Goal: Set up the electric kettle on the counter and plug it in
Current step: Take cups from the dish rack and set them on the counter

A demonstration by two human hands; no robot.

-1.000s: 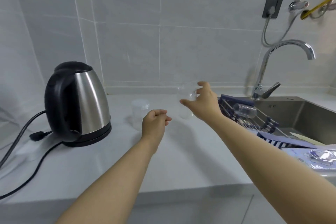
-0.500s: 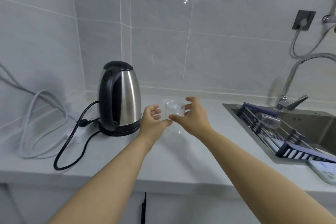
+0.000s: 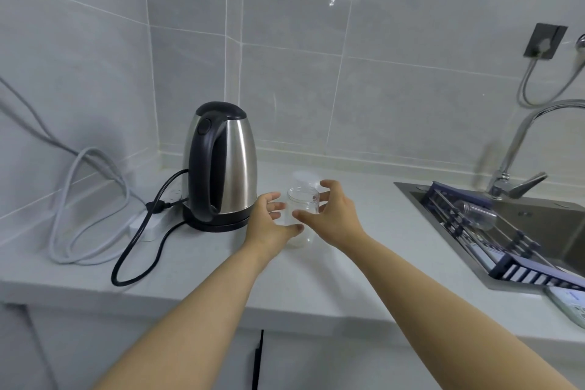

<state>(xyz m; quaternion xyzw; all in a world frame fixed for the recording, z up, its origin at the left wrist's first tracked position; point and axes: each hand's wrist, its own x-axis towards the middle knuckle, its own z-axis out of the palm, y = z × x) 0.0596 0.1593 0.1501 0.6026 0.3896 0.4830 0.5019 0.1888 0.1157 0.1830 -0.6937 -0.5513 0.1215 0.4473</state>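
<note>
The near edge of the tabletop (image 3: pixel 221 291) ran across the lower half of the frame, and the stretch of it between that edge and the two hands lay bare, open on both sides of the forearms. At lower right the rim of the sink (image 3: pixel 449 250) cut in, with a dark blue rack (image 3: pixel 493 250) lying across the basin. At left a black cord (image 3: pixel 139 250) looped over the surface toward a white power strip (image 3: pixel 148 225), and a grey cable (image 3: pixel 79 212) lay coiled beyond it by the wall.

Compared with half a second before, the view had closed in a little on the kettle and the hands, and the right hand had loosened from the jar, its thumb and fingers now spread wider.

The left hand (image 3: pixel 269 225) had its fingers (image 3: pixel 274 206) open and curved against the left side of a clear plastic jar (image 3: pixel 300 215) standing at centre frame, with the thumb at its lower front. The right hand (image 3: pixel 335 215) hovered open around the jar's right side; whether it touched could not be told. Neither hand gripped it firmly.

The kettle (image 3: pixel 228 161), steel with a black handle, stood upright on its base just left of the jar, near the tiled back wall. The faucet (image 3: pixel 519 152) rose at far right.
</note>
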